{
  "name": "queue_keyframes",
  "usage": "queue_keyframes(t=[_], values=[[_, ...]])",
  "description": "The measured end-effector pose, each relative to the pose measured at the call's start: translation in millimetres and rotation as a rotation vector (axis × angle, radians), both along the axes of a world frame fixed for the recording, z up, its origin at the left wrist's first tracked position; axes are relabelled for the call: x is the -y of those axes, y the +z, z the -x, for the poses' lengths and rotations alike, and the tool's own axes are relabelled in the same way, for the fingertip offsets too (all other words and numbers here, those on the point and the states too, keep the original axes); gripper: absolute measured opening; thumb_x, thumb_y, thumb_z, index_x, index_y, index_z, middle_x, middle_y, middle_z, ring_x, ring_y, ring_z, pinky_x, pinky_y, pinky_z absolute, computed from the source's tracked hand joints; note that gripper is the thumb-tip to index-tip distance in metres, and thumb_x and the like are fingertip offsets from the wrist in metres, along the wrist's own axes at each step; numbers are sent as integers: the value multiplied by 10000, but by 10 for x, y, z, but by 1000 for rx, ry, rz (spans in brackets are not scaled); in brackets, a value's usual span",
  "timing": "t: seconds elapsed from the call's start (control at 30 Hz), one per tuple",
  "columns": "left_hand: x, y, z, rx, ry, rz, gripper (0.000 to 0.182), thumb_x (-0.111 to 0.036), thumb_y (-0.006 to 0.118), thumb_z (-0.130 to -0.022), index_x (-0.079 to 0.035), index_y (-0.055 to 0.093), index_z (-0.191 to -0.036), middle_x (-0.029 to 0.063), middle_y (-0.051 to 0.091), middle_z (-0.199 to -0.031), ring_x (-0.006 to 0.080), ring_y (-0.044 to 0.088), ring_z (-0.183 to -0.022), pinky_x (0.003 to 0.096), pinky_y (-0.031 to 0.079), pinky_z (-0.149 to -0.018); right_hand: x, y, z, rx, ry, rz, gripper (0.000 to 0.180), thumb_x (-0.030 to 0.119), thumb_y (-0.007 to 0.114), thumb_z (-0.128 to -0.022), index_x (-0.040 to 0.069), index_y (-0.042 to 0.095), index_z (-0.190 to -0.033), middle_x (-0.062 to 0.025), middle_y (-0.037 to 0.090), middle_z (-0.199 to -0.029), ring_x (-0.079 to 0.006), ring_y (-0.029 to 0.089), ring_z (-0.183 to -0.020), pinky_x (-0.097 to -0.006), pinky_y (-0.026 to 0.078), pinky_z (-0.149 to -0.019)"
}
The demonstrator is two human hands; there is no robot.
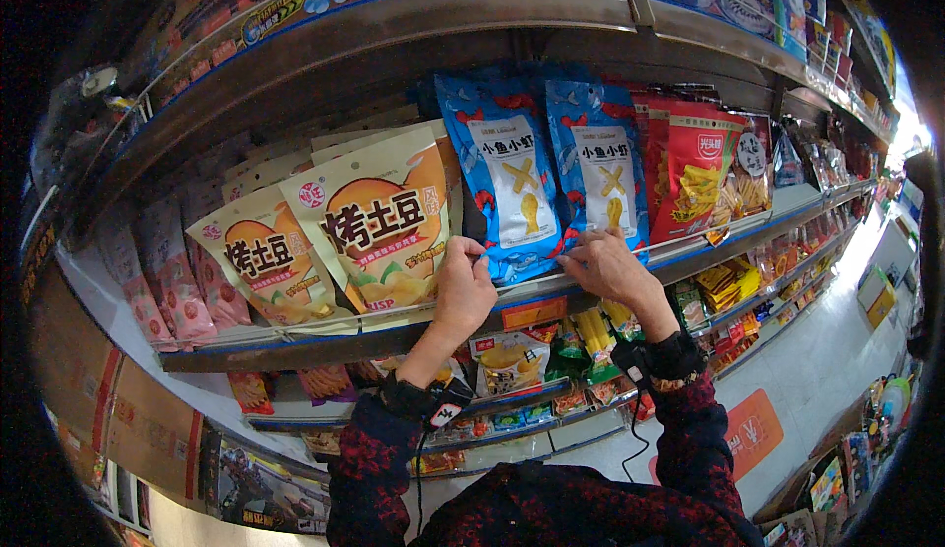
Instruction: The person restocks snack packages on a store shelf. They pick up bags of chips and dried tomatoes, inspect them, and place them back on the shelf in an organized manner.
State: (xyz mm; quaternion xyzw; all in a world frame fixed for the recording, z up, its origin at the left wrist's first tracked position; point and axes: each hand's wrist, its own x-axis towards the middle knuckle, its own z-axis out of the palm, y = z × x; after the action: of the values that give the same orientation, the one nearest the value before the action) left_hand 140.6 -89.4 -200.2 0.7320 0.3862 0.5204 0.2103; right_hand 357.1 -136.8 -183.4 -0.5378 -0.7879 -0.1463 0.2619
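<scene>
Two blue snack bags stand upright side by side on a shop shelf. My left hand (pixel 464 288) pinches the lower left edge of the left blue bag (pixel 509 185). At that bag's lower right corner, my right hand (pixel 616 270) has its thumb and curled fingers on the film. The same hand covers part of the bottom of the right blue bag (pixel 599 170). Close beside my left hand are cream and orange potato snack bags (pixel 384 222). Both wrists wear dark bands with small devices and cables.
A wire rail (pixel 413 307) runs along the shelf's front edge. Red snack bags (pixel 698 170) stand to the right, pink bags (pixel 177 288) at the far left. Lower shelves hold more packets (pixel 513 361). Cardboard boxes (pixel 148 429) are stacked at lower left; a shelf (pixel 443 11) overhangs above.
</scene>
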Motion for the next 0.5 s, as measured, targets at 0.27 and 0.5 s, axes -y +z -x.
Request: queue_keyframes(t=[0.27,0.5], values=[[94,145,16,192,-140,305,157,7,485,-838,-6,383,-956,87,473,-642,147,493,-471,289,393,-443,-75,-37,-50,-17,32,-42,226,189,553,-803,23,597,-656,-118,589,-699,-287,576,-729,-408,409,-667],[144,216,16,282,-209,402,160,3,465,-849,-13,372,-978,65,458,-638,131,454,-409,285,341,-347,-94,-67,-98,-11,51,-76,173,169,536,-819,29,576,-725,-118,584,-690,-309,570,-714,-407,409,-621]])
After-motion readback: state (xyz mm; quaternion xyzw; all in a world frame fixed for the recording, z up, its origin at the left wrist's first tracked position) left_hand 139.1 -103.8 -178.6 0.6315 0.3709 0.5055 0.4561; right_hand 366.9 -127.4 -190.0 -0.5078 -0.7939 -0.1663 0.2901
